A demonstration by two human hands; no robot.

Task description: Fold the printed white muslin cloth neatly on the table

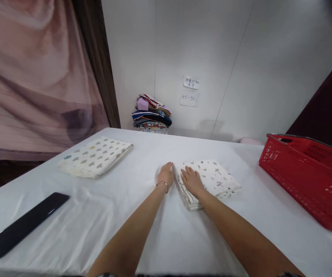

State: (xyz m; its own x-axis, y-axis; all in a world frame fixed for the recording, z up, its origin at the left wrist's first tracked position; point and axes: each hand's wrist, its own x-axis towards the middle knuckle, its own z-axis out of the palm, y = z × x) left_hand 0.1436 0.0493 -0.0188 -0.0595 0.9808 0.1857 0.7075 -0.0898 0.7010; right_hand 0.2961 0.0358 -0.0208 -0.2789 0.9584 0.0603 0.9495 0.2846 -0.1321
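Note:
A folded white cloth with small plant prints (pixel 214 179) lies on the white table (pixel 142 227), a little right of centre. My right hand (pixel 192 180) rests flat on its left part, fingers stretched out. My left hand (pixel 166 174), with a thin bracelet at the wrist, lies on the table against the cloth's left edge, fingers together and pointing away from me. A second folded cloth with grey and blue cloud-like prints (pixel 95 157) lies at the far left of the table, away from both hands.
A red plastic basket (pixel 310 177) stands at the table's right side. A long black flat object (pixel 24 224) lies near the front left edge. A pile of folded clothes (pixel 151 113) sits behind the table by the wall, below two paper notes. A pink curtain hangs left.

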